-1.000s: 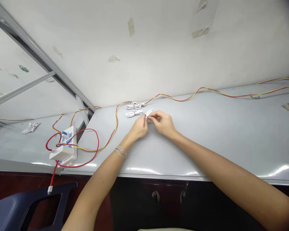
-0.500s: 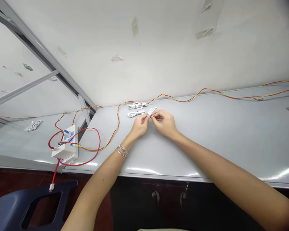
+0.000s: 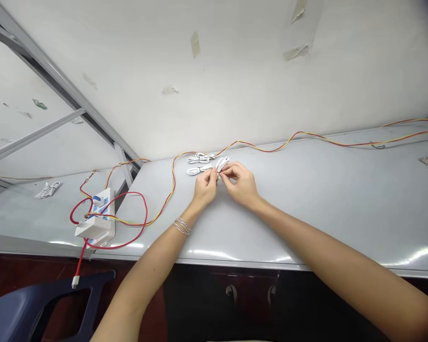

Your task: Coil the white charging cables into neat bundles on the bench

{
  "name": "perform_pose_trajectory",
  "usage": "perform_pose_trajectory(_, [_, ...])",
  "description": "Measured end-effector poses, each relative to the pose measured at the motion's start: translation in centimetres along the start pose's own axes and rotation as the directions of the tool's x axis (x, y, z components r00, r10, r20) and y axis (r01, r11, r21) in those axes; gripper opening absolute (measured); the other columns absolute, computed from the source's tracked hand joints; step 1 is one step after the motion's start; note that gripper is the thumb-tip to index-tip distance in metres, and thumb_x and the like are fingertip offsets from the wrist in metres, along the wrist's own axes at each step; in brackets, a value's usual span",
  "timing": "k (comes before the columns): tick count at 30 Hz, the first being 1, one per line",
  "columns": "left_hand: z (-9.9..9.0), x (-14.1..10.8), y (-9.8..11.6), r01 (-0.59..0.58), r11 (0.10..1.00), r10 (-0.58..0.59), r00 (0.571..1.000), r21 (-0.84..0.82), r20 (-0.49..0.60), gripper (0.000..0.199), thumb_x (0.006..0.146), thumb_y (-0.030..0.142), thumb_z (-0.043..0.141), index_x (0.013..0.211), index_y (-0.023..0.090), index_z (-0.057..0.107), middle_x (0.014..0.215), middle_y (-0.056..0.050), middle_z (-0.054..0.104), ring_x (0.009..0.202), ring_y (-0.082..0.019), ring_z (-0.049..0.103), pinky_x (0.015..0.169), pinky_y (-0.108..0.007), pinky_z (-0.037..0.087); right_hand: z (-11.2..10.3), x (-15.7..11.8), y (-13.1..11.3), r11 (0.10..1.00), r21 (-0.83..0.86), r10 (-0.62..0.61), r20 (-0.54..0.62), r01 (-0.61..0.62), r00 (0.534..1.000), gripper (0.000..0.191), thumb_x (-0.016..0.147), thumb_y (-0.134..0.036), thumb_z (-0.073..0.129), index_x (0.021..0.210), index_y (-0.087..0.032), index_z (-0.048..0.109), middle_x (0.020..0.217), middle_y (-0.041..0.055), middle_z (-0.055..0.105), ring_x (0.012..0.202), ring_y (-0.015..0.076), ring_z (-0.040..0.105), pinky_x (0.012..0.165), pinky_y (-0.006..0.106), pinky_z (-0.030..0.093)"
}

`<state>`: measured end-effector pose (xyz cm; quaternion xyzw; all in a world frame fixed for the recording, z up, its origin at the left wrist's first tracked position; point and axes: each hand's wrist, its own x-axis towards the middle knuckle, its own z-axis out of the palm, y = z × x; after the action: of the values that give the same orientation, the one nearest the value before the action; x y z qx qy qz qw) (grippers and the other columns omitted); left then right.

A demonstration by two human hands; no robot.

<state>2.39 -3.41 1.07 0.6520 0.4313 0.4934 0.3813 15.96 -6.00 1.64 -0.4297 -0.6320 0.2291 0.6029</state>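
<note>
Over the benchtop (image 3: 306, 204), white cable (image 3: 222, 164) between left hand (image 3: 204, 187) and right hand (image 3: 239, 184)

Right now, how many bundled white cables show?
4 cables: one between left hand and right hand, two on the counter beside them, one far left. Others may be hidden.

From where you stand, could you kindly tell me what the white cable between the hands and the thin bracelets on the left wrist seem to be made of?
The white cable looks like smooth, glossy plastic sheathing, judging by its soft sheen and easy loops. The thin bracelets look like silvery metal, given their bright glints; silver or steel cannot be told.
</note>
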Motion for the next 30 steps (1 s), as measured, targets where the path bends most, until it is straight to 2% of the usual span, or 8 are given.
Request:
perform_pose_trajectory(3, [0.0,0.1,0.2,0.029,0.994,-0.026,0.999,-0.108,0.028,0.053,0.09,0.062,0.053,0.062,0.017,0.051,0.056,0.0,0.048,0.051,-0.01,0.043,0.05,-0.026,0.037,0.0,0.0,-0.2,1.0,0.015,0.028,-0.021,-0.027,0.999,0.011,0.084,-0.022,0.06,0.074,-0.022,0.061,0.094,0.0082,0.066,0.088,0.0205,0.065,0.078,0.036,0.058])
perform_pose_trajectory(8, [0.0,0.2,0.4,0.084,0.946,-0.059,0.994,-0.314,0.089,0.046,0.083,0.056,0.066,0.066,0.013,0.061,0.06,-0.002,0.057,0.054,-0.012,0.053,0.053,-0.027,0.046,0.1,0.1,-0.1,0.997,0.051,0.052,-0.026,-0.051,0.998,0.01,0.084,-0.021,0.06,0.074,-0.022,0.06,0.095,0.0082,0.066,0.088,0.02,0.065,0.079,0.035,0.058])
perform_pose_trajectory(11, [0.1,0.2,0.5,0.123,0.912,-0.095,0.991,-0.391,0.089,0.043,0.078,0.053,0.072,0.069,0.012,0.065,0.064,-0.004,0.06,0.055,-0.012,0.054,0.049,-0.026,0.044,0.1,0.1,0.1,0.998,0.047,0.034,-0.04,-0.032,0.999,0.009,0.083,-0.02,0.059,0.074,-0.021,0.061,0.094,0.0078,0.065,0.087,0.0192,0.065,0.078,0.034,0.057])
perform_pose_trajectory(14, [0.0,0.3,0.5,0.116,0.91,-0.101,0.993,-0.398,0.06,0.041,0.076,0.051,0.074,0.068,0.012,0.065,0.067,-0.003,0.059,0.056,-0.011,0.052,0.048,-0.025,0.042,0.1,0.2,0.3,0.998,0.001,0.06,-0.06,-0.06,0.996,0.008,0.081,-0.023,0.063,0.073,-0.02,0.062,0.086,0.0061,0.064,0.079,0.0183,0.064,0.075,0.034,0.055])
perform_pose_trajectory(17, [-0.1,0.5,0.3,0.111,0.921,-0.104,0.994,-0.375,0.039,0.038,0.075,0.049,0.075,0.069,0.012,0.065,0.073,-0.004,0.059,0.058,-0.009,0.051,0.05,-0.024,0.041,0.0,0.3,0.6,0.987,-0.025,0.16,-0.039,-0.161,0.986,0.011,0.078,-0.029,0.067,0.073,-0.019,0.064,0.08,0.0049,0.066,0.07,0.0169,0.061,0.069,0.033,0.052])
perform_pose_trajectory(23, [-0.7,0.8,-0.1,0.118,0.907,-0.1,0.993,-0.405,0.065,0.031,0.076,0.043,0.077,0.073,0.013,0.068,0.094,-0.007,0.064,0.063,-0.008,0.051,0.056,-0.024,0.041,0.1,0.5,1.4,0.948,0.076,0.306,0.063,-0.31,0.95,0.017,0.078,-0.035,0.062,0.081,-0.019,0.068,0.079,0.0039,0.07,0.064,0.0157,0.059,0.063,0.03,0.046])
perform_pose_trajectory(27, [-1.3,1.0,0.0,0.12,0.903,-0.077,0.99,-0.413,0.118,0.03,0.078,0.043,0.076,0.077,0.014,0.07,0.092,-0.007,0.062,0.065,-0.009,0.052,0.057,-0.025,0.042,0.1,0.7,1.7,0.898,0.17,0.385,0.142,-0.406,0.912,0.024,0.075,-0.041,0.062,0.081,-0.018,0.067,0.073,0.002,0.068,0.06,0.0147,0.055,0.057,0.028,0.043])
perform_pose_trajectory(30, [-1.6,1.1,-0.1,0.11,0.933,-0.051,0.983,-0.344,0.176,0.036,0.078,0.05,0.074,0.077,0.014,0.071,0.085,-0.006,0.061,0.066,-0.011,0.051,0.057,-0.026,0.041,0.0,0.8,1.4,0.834,0.258,0.442,0.216,-0.488,0.87,0.02,0.071,-0.036,0.063,0.077,-0.017,0.066,0.066,0.0007,0.065,0.055,0.0127,0.051,0.053,0.026,0.038])
